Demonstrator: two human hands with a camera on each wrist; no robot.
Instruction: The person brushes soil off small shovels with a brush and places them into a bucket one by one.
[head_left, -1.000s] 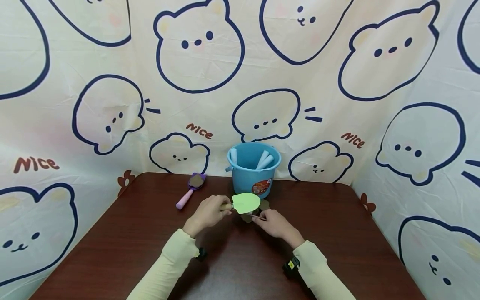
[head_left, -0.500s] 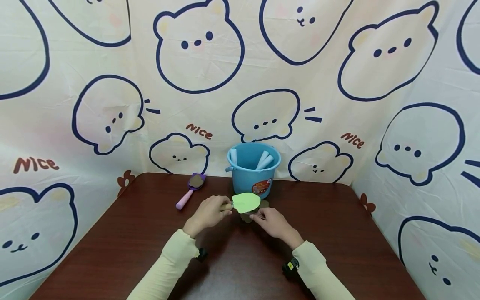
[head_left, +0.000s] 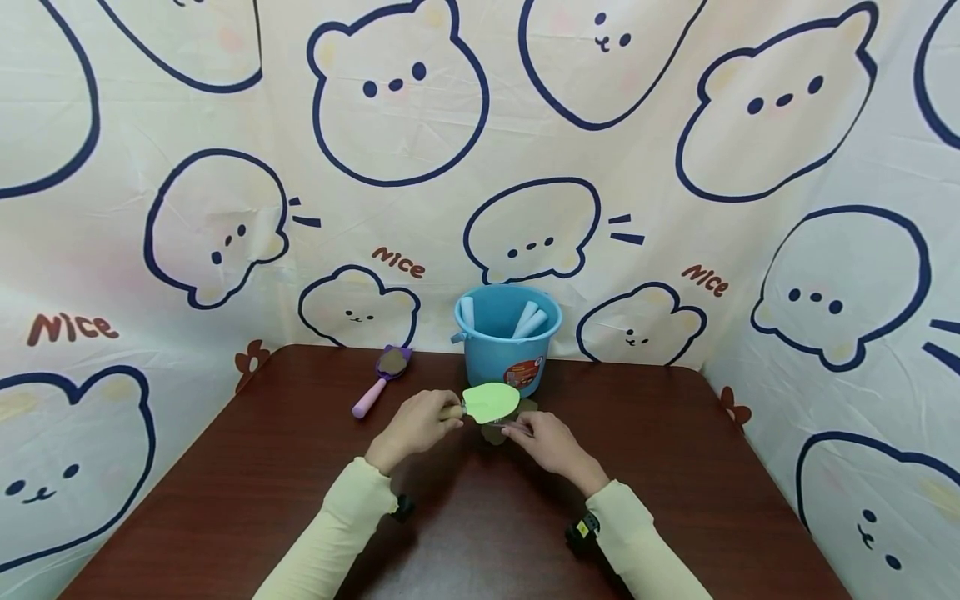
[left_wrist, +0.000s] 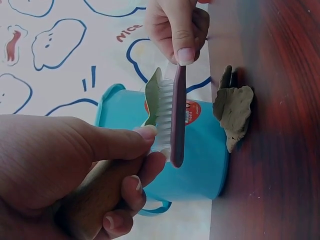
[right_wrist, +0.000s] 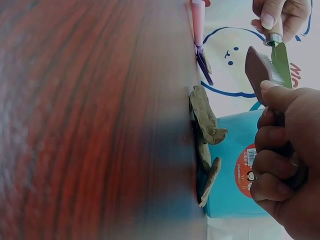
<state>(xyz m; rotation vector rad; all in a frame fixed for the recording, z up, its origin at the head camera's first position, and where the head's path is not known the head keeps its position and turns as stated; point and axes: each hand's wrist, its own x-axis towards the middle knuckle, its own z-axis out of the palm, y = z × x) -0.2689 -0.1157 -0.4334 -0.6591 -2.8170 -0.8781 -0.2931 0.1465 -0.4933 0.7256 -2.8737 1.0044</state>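
My left hand (head_left: 416, 429) grips the wooden handle of a small trowel with a light green blade (head_left: 491, 402), held level above the table. In my right hand (head_left: 555, 448) is a brush with a mauve back (left_wrist: 177, 120) and pale bristles (left_wrist: 164, 107). Those bristles are up against the underside of the trowel blade, as the left wrist view shows. Below both tools, lumpy flattened pieces of brown clay (left_wrist: 234, 110) lie on the table at the foot of the blue bucket (head_left: 487, 358). The right palm hides the brush's handle end.
Light blue rolls (head_left: 531, 322) stand inside the bucket, close behind my hands. To the left lies a purple scoop with a pink handle (head_left: 367, 400), carrying a brown lump (head_left: 392, 361). A patterned cloth (head_left: 540, 150) hangs along the back edge of the table (head_left: 480, 517).
The brush shifts slightly back and forth under the trowel blade as my right hand moves a little. The trowel blade has risen very slightly; the bucket and scoop stay put.
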